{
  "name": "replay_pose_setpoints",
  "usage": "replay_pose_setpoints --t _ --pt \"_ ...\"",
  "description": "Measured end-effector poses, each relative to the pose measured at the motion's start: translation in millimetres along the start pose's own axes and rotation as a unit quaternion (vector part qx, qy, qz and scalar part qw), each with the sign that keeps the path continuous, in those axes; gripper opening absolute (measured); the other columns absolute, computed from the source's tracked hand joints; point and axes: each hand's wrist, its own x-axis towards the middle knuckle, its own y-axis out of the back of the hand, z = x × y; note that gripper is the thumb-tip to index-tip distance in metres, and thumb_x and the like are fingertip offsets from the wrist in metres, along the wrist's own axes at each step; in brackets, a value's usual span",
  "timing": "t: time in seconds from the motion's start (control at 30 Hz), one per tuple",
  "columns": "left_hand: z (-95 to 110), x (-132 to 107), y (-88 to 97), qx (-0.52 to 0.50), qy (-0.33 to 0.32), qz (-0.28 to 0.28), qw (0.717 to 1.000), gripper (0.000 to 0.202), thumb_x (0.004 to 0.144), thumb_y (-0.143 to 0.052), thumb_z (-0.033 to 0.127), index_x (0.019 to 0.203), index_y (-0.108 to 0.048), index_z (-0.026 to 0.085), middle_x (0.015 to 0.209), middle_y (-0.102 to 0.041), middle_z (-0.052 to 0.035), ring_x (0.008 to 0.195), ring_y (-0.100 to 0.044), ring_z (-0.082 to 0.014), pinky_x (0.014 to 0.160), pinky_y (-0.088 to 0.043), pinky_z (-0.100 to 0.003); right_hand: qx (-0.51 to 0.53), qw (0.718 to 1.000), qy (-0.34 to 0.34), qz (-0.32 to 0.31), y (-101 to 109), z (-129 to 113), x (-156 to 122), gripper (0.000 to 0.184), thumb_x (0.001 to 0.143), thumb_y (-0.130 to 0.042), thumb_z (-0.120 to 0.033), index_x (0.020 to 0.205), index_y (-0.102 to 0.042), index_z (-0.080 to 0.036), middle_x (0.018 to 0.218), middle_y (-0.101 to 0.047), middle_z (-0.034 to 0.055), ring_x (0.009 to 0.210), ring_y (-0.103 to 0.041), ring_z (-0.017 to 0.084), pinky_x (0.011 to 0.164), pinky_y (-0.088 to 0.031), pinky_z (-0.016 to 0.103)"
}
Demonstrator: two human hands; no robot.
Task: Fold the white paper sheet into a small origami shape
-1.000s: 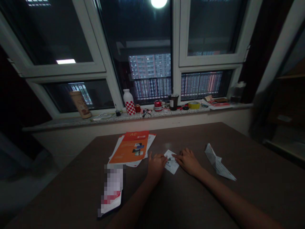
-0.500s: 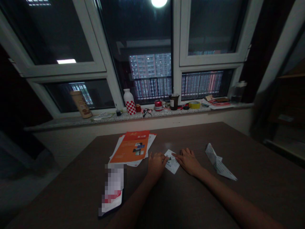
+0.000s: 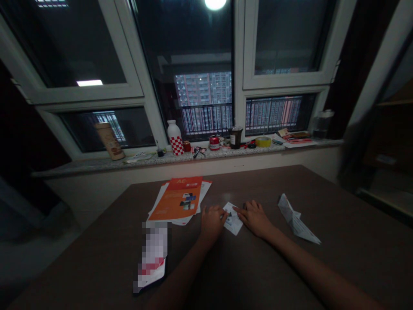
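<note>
A small white square of folded paper (image 3: pixel 233 224) with printed marks lies on the table, one corner toward the window. My left hand (image 3: pixel 212 219) rests at its left edge, fingers bent and apart, with the fingertips nearest the paper touching it. From the right, my right hand (image 3: pixel 256 218) reaches the paper with an outstretched finger pressing on its upper part. Its other fingers are spread on the table. Neither hand grips the sheet. Farther right lies a folded paper boat (image 3: pixel 295 219), made from printed paper and apart from my hands.
Orange-covered booklets and papers (image 3: pixel 176 200) lie left of my hands. A phone (image 3: pixel 155 277), partly blurred out, is near my left forearm. On the windowsill stand a tan flask (image 3: pixel 109 141), a checkered bottle (image 3: pixel 176 140), a dark cup (image 3: pixel 235 138) and yellow tape (image 3: pixel 263 142).
Barely anything differs. My left hand has shifted very slightly; my right hand and the paper stay in place.
</note>
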Motion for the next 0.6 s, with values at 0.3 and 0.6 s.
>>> replay_pose_setpoints --t 0.3,0.6 --pt "2.0 -0.7 -1.5 0.001 0.002 0.004 1.000 0.021 0.093 -0.052 0.035 0.098 -0.070 0.026 0.112 -0.064 -0.0027 0.111 -0.053 -0.0217 0.102 -0.033 -0.041 0.013 0.999 -0.019 -0.032 5.1 -2.0 1.8 0.041 0.099 -0.032 -0.047 0.139 -0.043 -0.045 0.109 -0.057 0.0094 0.104 -0.044 0.028 0.088 -0.032 0.043" --pt "8.9 -0.5 3.7 0.012 0.015 -0.017 1.000 0.022 0.094 -0.049 0.037 0.099 -0.068 0.025 0.117 -0.062 -0.0032 0.115 -0.050 -0.0234 0.103 -0.031 -0.043 0.036 0.997 -0.072 -0.013 5.0 -9.5 1.9 0.040 0.097 -0.035 -0.054 0.128 -0.057 -0.044 0.108 -0.058 0.0094 0.107 -0.045 0.029 0.087 -0.032 0.041"
